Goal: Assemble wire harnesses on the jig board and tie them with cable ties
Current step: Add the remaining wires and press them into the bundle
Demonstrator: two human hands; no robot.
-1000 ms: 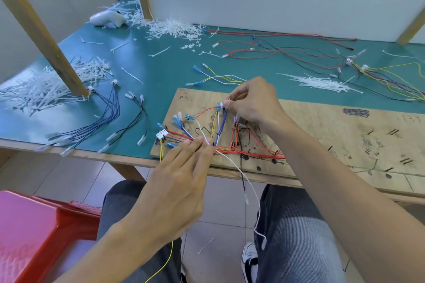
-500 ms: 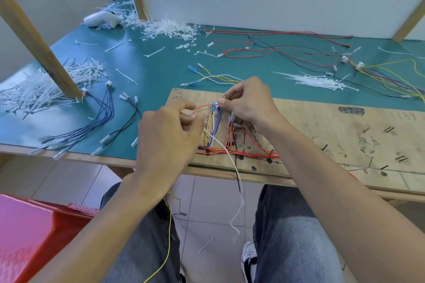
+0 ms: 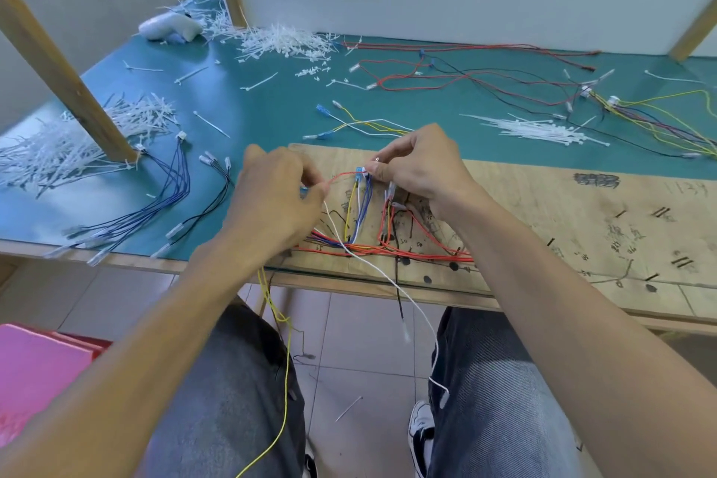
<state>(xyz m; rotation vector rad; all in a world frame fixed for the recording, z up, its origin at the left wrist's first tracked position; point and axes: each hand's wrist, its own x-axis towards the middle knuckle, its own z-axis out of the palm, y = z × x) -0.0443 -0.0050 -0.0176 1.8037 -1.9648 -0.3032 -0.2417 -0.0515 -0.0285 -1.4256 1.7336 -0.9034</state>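
Observation:
A wooden jig board [image 3: 562, 213] lies at the table's front edge. On its left end sits a wire harness [image 3: 361, 217] of red, blue, yellow and white wires. My left hand [image 3: 271, 194] pinches a red wire [image 3: 341, 175] that runs right to a small blue connector [image 3: 360, 174]. My right hand [image 3: 423, 163] pinches that connector at the top of the blue wires. A white wire [image 3: 392, 283] and a yellow wire [image 3: 285, 361] hang off the board's edge over my lap.
Piles of white cable ties lie at the left [image 3: 66, 147], back [image 3: 283, 41] and right [image 3: 539, 128]. Loose blue and black leads [image 3: 163, 194] lie left of the board. Red, black and yellow wires [image 3: 485, 81] sprawl at the back right. A wooden post [image 3: 66, 70] stands at left, a red stool [image 3: 35, 373] below.
My left hand has risen from the board's front edge to the harness top and now pinches the red wire near the connector. My right hand stays at the connector.

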